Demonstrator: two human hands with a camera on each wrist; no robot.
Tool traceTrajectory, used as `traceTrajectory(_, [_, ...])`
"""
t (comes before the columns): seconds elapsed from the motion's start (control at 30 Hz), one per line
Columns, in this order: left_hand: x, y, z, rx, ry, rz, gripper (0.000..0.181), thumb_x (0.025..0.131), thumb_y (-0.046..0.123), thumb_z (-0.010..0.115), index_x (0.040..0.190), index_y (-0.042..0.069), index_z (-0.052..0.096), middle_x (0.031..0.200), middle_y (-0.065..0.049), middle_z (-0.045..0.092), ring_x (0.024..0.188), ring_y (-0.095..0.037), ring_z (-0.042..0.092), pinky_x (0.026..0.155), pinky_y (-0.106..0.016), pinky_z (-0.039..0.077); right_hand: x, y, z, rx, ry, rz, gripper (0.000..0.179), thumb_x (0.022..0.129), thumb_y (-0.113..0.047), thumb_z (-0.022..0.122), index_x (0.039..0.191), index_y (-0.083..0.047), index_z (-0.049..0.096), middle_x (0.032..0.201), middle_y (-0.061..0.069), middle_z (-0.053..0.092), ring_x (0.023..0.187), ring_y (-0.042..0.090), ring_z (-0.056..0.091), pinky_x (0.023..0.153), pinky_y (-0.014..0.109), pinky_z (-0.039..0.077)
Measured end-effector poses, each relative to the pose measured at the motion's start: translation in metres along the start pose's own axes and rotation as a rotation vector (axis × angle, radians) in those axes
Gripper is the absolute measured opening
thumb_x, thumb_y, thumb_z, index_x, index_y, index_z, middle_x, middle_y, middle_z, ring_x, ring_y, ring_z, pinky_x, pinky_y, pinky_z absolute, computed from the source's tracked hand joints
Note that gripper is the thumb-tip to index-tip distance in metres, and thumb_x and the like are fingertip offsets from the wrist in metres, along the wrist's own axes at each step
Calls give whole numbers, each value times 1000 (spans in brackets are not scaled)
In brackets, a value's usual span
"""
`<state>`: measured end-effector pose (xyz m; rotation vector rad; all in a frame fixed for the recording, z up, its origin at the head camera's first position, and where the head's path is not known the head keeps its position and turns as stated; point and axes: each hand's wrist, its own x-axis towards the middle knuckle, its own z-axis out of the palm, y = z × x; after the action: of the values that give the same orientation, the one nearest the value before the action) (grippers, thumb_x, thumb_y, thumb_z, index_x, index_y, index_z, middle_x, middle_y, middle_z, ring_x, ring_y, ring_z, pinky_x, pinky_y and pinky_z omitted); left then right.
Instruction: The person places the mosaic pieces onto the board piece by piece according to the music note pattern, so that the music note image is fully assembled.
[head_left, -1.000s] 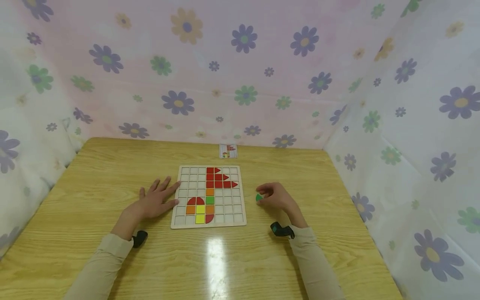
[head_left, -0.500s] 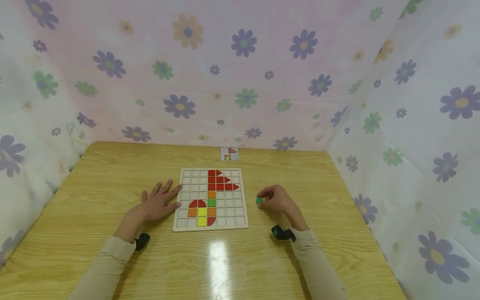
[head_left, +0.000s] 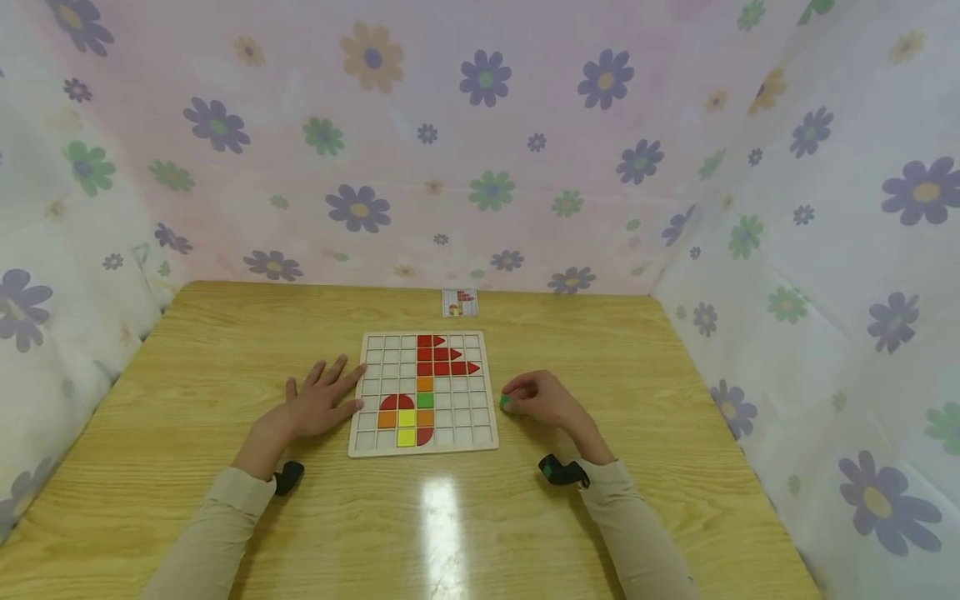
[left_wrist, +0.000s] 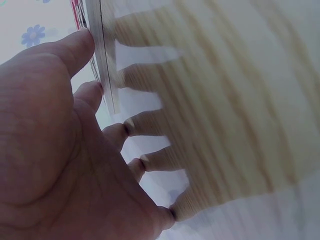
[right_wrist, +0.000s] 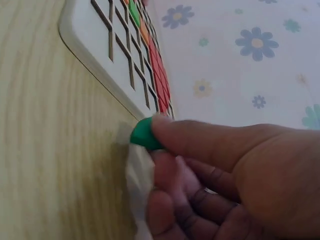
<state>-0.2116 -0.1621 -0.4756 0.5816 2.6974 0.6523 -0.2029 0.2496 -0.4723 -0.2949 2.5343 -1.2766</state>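
Just right of the wooden grid board [head_left: 465,427], my right hand [head_left: 546,400] pinches a green tile [right_wrist: 145,134] between thumb and fingers. That tile has a rounded edge, and part of it is hidden behind the thumb. My left hand [head_left: 315,408] lies with fingers spread on the table, its thumb and index fingertip touching the board's left edge. Colored tiles sit in the board's cells: red squares [head_left: 425,354] and red points at the top, an orange and a green square [head_left: 425,401] below, then red rounded pieces [head_left: 397,402], orange squares and yellow squares [head_left: 406,437].
A small pattern card [head_left: 460,302] lies behind the board near the table's far edge. Flowered cloth [head_left: 491,125] stands around the back and sides of the wooden table [head_left: 615,350]. Black wrist cameras [head_left: 562,472] are worn below the hands.
My right hand has moved a little left toward the board with the green tile, which has turned in the fingers. My left hand stays at the board's edge.
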Motion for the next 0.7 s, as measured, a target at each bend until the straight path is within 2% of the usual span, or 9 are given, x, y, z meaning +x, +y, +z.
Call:
traceTrajectory(0.27, [3, 0, 2, 4, -3, 6, 68, 107, 46, 48, 163, 15, 25, 168, -26, 8, 150, -58, -1, 104, -85, -4, 2, -7, 25, 103, 20, -104, 16, 91, -11, 78, 99, 3, 77, 90, 10, 74, 72, 10, 63, 64, 21, 51])
traceTrajectory(0.4, [5, 1, 3, 11, -3, 5, 68, 107, 46, 49, 163, 15, 26, 168, -25, 8, 151, -57, -1, 105, -85, -4, 0, -23, 45, 130, 16, -95, 15, 91, -12, 78, 95, 3, 75, 86, 10, 72, 70, 12, 61, 63, 21, 49])
traceTrajectory(0.5, [4, 0, 3, 7, -2, 12, 68, 107, 46, 49, 163, 15, 26, 168, -25, 9, 150, -58, 0, 104, -86, -3, 1, -34, 63, 114, 13, -118, 14, 91, -12, 79, 91, 1, 74, 83, 8, 71, 68, 10, 58, 63, 21, 49])
traceTrajectory(0.57, [4, -1, 3, 5, 2, 11, 68, 106, 45, 50, 163, 15, 27, 168, -26, 9, 150, -58, 1, 104, -86, -3, 5, -38, 78, 95, 9, -159, 11, 91, -13, 79, 90, -2, 76, 83, 5, 73, 68, 9, 58, 64, 20, 49])
traceTrajectory(0.7, [2, -2, 2, -3, 6, 8, 68, 106, 45, 51, 163, 15, 27, 168, -26, 8, 150, -59, 0, 104, -85, -5, 7, -52, 101, 113, -17, -260, 8, 94, -9, 75, 96, -3, 78, 87, 7, 76, 71, 7, 63, 65, 21, 51])
